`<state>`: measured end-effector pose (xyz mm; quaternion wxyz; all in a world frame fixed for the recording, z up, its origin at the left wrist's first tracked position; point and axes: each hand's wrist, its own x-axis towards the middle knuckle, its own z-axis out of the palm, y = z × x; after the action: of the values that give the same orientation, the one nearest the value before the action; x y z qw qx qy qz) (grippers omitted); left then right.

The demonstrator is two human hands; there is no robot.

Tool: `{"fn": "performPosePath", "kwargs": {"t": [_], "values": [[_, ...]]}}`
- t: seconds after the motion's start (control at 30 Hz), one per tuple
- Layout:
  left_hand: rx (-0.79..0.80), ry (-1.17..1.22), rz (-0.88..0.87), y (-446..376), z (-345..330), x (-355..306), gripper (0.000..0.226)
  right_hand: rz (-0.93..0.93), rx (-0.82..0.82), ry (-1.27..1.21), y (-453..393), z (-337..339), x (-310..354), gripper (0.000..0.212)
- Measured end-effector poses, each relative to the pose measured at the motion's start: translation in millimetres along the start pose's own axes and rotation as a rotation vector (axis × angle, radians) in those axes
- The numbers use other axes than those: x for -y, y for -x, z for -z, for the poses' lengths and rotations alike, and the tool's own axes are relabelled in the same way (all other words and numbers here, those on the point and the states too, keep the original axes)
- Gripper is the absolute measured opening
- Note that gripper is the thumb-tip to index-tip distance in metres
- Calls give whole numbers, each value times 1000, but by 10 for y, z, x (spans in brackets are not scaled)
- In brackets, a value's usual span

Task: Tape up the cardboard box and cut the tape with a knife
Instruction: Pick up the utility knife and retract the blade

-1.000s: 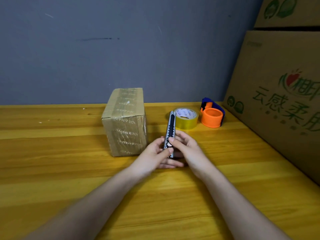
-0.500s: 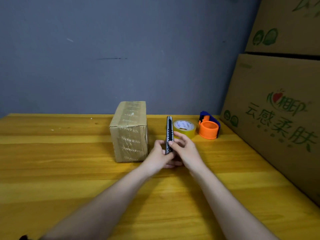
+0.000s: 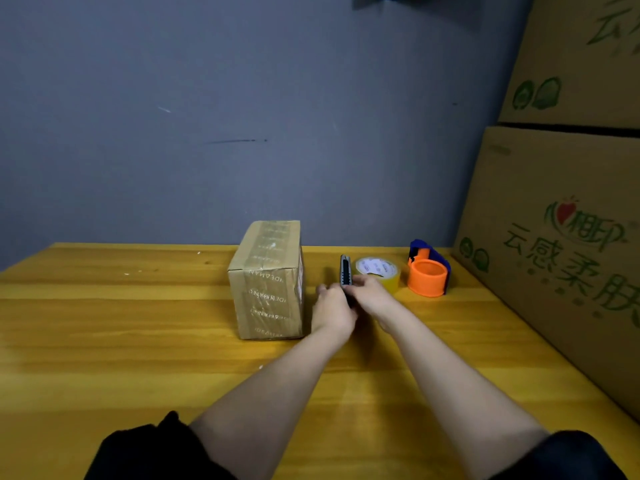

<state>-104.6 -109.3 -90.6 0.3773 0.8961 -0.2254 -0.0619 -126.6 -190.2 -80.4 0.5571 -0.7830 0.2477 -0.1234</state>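
A small cardboard box (image 3: 268,282) wrapped in printed clear tape stands on the wooden table (image 3: 121,341). Just right of it, both my hands hold a grey utility knife (image 3: 345,271) that points away from me. My left hand (image 3: 331,311) grips its lower end from the left. My right hand (image 3: 370,295) pinches its body from the right. A roll of yellowish tape (image 3: 379,271) lies flat behind my right hand. The knife's lower part is hidden between my hands.
An orange and blue tape dispenser (image 3: 427,270) sits right of the tape roll. Large printed cartons (image 3: 561,237) are stacked along the table's right side. A grey wall (image 3: 242,116) closes the back.
The camera has tilted up and pulled back, so the scene sits lower and farther. My hands with the knife have shifted slightly away from me, toward the tape roll.
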Motion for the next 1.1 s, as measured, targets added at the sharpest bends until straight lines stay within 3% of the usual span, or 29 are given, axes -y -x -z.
{"fn": "performPosePath", "kwargs": {"t": [0.23, 0.4, 0.63, 1.1], "values": [[-13, -117, 30, -218, -91, -18, 31, -57, 94, -43, -51, 32, -54, 22], [-22, -211, 37, -306, -144, 2, 34, -107, 53, -75, -96, 12, -120, 18], [-7, -322, 55, -433, -215, 81, 32, -121, 42, -54, -116, 57, -194, 45], [28, -347, 119, -443, -262, 49, 35, -102, 25, -46, -178, 74, -201, 43]]}}
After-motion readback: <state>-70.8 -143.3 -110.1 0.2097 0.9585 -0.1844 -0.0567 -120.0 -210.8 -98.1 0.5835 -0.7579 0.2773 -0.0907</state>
